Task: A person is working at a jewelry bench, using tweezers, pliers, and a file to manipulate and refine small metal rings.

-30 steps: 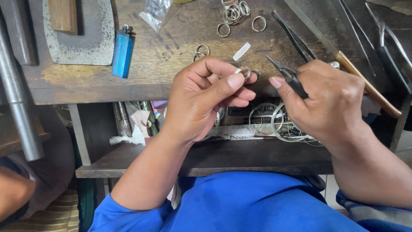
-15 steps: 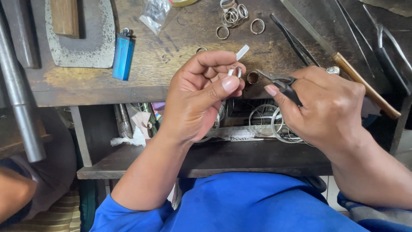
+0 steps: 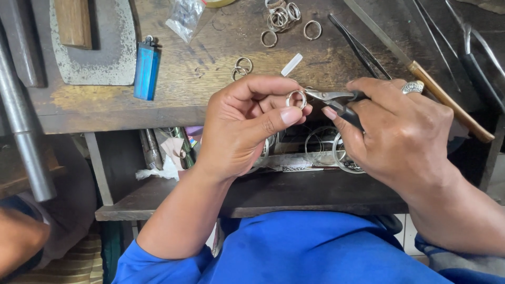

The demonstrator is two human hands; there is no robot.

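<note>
My left hand (image 3: 243, 125) pinches a small silver ring (image 3: 296, 98) between thumb and fingers, just over the front edge of the wooden workbench (image 3: 210, 52). My right hand (image 3: 400, 134) grips small black-handled pliers (image 3: 336, 98), and their jaws touch the ring's right side. A silver ring sits on a finger of my right hand. More loose rings (image 3: 281, 18) lie in a cluster at the back of the bench, and two lie near the middle (image 3: 242, 67).
A blue lighter (image 3: 145, 68), a grey stone slab (image 3: 102, 44) with a wooden block, a plastic bag (image 3: 184, 18), black tweezers (image 3: 357, 44) and a wooden-handled file (image 3: 447, 100) lie on the bench. A metal rod (image 3: 21, 121) stands left. Wire coils (image 3: 326, 150) sit on the lower shelf.
Both hands have shifted slightly toward each other. The pliers, earlier pointing up and away from the ring, now have their jaws turned left against the ring held by my left hand.
</note>
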